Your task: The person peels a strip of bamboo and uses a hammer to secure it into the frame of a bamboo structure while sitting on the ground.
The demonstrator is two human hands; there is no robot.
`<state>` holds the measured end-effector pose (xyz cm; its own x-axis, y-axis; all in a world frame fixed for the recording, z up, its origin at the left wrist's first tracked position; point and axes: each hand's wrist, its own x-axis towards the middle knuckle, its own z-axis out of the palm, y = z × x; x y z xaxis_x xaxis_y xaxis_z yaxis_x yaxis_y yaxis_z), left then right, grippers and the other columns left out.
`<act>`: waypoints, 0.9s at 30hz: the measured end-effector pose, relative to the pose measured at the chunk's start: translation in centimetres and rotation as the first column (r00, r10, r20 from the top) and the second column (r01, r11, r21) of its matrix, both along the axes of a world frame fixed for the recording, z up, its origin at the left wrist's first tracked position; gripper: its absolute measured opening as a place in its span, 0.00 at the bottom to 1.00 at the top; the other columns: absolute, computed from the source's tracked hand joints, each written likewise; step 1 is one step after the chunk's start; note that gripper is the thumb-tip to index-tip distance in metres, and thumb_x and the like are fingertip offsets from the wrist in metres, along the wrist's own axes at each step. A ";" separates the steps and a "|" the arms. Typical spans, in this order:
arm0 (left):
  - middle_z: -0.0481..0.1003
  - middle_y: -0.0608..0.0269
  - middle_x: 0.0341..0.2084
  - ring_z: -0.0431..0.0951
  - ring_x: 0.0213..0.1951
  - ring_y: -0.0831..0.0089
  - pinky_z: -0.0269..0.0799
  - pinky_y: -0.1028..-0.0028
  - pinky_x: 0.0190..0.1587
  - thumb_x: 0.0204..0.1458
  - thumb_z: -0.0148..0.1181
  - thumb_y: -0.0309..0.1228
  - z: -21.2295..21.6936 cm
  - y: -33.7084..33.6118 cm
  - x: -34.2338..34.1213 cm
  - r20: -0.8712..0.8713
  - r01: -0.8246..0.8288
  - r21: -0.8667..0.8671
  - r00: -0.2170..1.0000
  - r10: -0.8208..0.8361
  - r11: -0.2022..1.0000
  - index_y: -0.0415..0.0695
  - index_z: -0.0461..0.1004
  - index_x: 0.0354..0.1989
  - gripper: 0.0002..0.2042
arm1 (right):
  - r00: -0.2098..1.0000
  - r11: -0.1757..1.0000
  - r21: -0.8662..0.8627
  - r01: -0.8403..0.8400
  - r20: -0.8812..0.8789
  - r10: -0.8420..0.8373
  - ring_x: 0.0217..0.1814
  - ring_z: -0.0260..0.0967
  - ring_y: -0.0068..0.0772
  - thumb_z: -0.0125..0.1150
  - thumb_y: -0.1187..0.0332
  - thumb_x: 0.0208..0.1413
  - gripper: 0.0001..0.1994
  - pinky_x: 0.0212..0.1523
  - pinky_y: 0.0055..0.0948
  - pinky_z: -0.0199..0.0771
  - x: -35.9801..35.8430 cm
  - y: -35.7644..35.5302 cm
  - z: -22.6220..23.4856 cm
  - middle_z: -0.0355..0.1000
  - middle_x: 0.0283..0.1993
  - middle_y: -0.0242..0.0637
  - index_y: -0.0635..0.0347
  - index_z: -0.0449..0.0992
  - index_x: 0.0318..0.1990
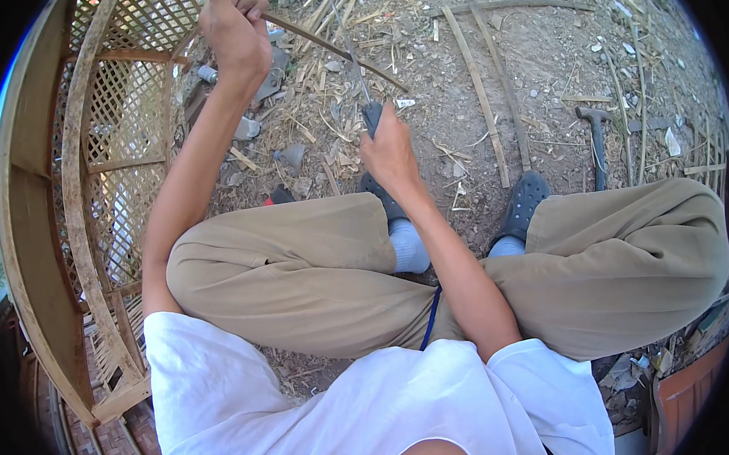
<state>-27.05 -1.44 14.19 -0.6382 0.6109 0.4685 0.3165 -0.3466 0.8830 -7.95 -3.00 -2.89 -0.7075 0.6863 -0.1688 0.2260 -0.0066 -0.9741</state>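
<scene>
My left hand (234,30) is raised at the top of the view, closed around one end of a long thin bamboo strip (332,48) that slants down to the right. My right hand (389,149) sits lower, above my knees, gripping the dark handle of a knife (358,77) whose narrow blade points up and meets the strip. I am squatting, with tan trousers and grey clogs (524,200) below the hands.
A woven bamboo lattice frame (108,133) with curved ribs stands at the left. Bamboo slats (485,100), shavings and scraps litter the dirt ground. A hammer (596,136) lies at the right, past my foot.
</scene>
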 end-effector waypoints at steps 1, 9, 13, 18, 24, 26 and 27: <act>0.49 0.72 0.18 0.52 0.23 0.76 0.74 0.58 0.55 0.70 0.43 0.32 -0.2 0.2 -0.1 0.015 0.005 0.011 1.000 -0.005 1.000 0.51 0.51 0.22 0.20 | 0.996 1.000 0.002 0.021 0.082 -0.021 0.42 0.77 0.72 0.62 0.77 0.55 0.16 0.43 0.57 0.76 0.2 0.3 -2.2 0.76 0.34 0.67 0.75 0.66 0.47; 0.47 0.72 0.19 0.48 0.23 0.78 0.74 0.51 0.63 0.72 0.40 0.33 -0.1 -0.5 1.1 -0.049 0.076 0.031 0.996 -0.074 0.997 0.50 0.50 0.22 0.20 | 1.000 0.995 0.100 0.002 0.006 -0.003 0.40 0.77 0.73 0.61 0.78 0.55 0.14 0.42 0.58 0.75 0.1 -0.2 0.7 0.76 0.32 0.65 0.74 0.66 0.47; 0.46 0.73 0.18 0.47 0.22 0.78 0.76 0.47 0.62 0.72 0.40 0.33 -0.7 -1.3 -1.1 -0.017 0.148 0.068 0.989 -0.147 0.987 0.50 0.50 0.23 0.20 | 0.995 0.996 0.085 -0.019 0.099 0.011 0.42 0.77 0.73 0.61 0.78 0.55 0.14 0.43 0.59 0.75 0.2 0.0 -1.8 0.76 0.35 0.68 0.72 0.68 0.47; 0.46 0.73 0.18 0.47 0.20 0.80 0.81 0.43 0.57 0.74 0.37 0.35 0.2 -0.8 0.0 -0.021 0.199 0.034 0.980 -0.198 0.979 0.49 0.51 0.23 0.20 | 0.863 0.967 0.244 -0.066 0.500 -0.067 0.48 0.80 0.66 0.64 0.73 0.56 0.17 0.48 0.57 0.79 3.1 2.2 -9.9 0.79 0.41 0.65 0.70 0.71 0.51; 0.48 0.74 0.19 0.49 0.20 0.82 0.82 0.40 0.56 0.73 0.37 0.33 5.1 -0.1 4.2 -0.187 0.448 -0.134 0.865 -0.466 0.884 0.48 0.52 0.24 0.18 | 0.767 0.879 0.447 -0.168 0.620 -0.169 0.46 0.81 0.61 0.64 0.71 0.61 0.16 0.49 0.52 0.80 4.6 4.6 -12.3 0.81 0.44 0.58 0.66 0.73 0.55; 0.49 0.75 0.18 0.49 0.20 0.83 0.81 0.39 0.57 0.73 0.37 0.35 6.5 0.2 5.8 -0.157 0.592 -0.118 0.781 -0.604 0.797 0.49 0.53 0.25 0.18 | 0.920 0.845 0.532 -0.051 0.355 -0.167 0.42 0.81 0.55 0.63 0.71 0.64 0.15 0.48 0.49 0.81 4.3 6.2 -10.4 0.80 0.44 0.53 0.65 0.73 0.56; 0.49 0.75 0.18 0.49 0.20 0.83 0.81 0.39 0.57 0.73 0.37 0.35 6.9 -0.2 6.2 -0.158 0.580 -0.117 0.790 -0.592 0.806 0.49 0.53 0.25 0.18 | 0.988 0.890 0.455 0.045 0.111 -0.106 0.40 0.81 0.49 0.62 0.71 0.66 0.14 0.46 0.45 0.82 3.6 7.3 -7.2 0.79 0.43 0.51 0.66 0.72 0.55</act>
